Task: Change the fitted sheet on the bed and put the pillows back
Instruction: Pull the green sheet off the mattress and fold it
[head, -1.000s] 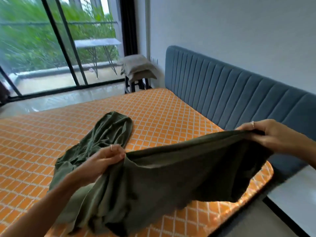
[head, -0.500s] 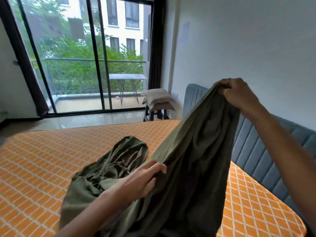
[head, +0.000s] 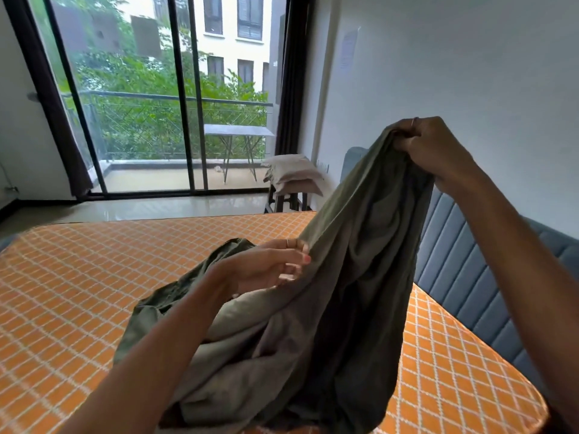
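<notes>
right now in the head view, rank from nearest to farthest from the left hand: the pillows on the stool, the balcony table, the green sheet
1. The green sheet: the left hand pinches its edge.
2. The pillows: stacked on the stool past the mattress's far corner, right of the glass door.
3. The balcony table: outside, beyond the glass.

Right hand point(head: 434, 148) raised high, arm angled up from lower right, fingers point(head: 407, 140) curled, pinching green sheet point(head: 354, 277) at top edge. Left hand point(head: 266, 267) lower at centre, forearm reaching in from bottom left, fingertips pinching same sheet's edge.
</notes>
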### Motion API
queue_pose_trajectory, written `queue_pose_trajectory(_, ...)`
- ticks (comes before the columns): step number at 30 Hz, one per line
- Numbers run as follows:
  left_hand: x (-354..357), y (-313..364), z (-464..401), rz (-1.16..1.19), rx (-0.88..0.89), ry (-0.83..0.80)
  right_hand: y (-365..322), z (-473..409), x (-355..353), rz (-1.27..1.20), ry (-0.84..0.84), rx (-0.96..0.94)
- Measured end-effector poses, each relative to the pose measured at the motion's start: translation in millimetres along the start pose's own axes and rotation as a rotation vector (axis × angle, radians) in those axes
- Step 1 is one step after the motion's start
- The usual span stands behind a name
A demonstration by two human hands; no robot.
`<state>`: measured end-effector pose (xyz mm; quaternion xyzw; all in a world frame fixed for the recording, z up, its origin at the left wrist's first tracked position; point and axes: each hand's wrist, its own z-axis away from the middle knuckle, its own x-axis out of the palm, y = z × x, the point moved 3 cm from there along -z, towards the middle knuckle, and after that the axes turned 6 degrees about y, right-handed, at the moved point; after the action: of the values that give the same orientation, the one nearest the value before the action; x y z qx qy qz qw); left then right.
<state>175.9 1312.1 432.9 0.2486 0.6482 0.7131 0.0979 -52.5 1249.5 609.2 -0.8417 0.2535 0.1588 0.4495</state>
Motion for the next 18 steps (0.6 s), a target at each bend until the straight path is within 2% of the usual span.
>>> queue_pose_trajectory(2, 2.6, -4.0, -6.5, -0.132, 0.057, 0.03, -0.7, 1.9, -4.4, -0.001, -0.002, -0.004)
queue_pose_trajectory(4, 2.8, -9.6, -4.0, -0.381, 0.155, 0.09, 0.0, 3.5, -10.1, 0.014, -0.002, -0.017)
queue_pose_trajectory(6, -1.8, -19.9, 5.0, -0.828, 0.26, 0.123, 4.3, 5.5, -15.8, 0.034, -0.005, -0.017)
queue_pose_trajectory(8, -23.6, -36.8, 15.8, -1.407, 0.23, 0.197, 11.3, 6.7, -18.4, 0.042, -0.004, -0.004)
queue_pose_trajectory(9, -33.1, -42.6, 23.2, -1.54, 0.212, 0.258, 14.4, 6.9, -18.8, 0.045, -0.004, 0.0)
queue_pose_trajectory(10, -39.3, -46.0, 32.9, -1.507, 0.218, 0.292, 18.0, 7.1, -18.6, 0.044, -0.005, 0.003)
queue_pose_trajectory(15, -32.8, -21.5, 71.7, -0.539, 0.309, 0.256, 28.6, 8.4, -20.7, 0.012, -0.031, 0.014)
queue_pose_trajectory(17, -20.8, -11.5, 75.7, -0.416, 0.297, 0.231, 27.7, 6.9, -18.9, 0.002, -0.046, 0.006)
queue_pose_trajectory(18, -16.0, -7.9, 74.0, -0.471, 0.267, 0.232, 27.6, 6.0, -18.0, -0.003, -0.047, 0.004)
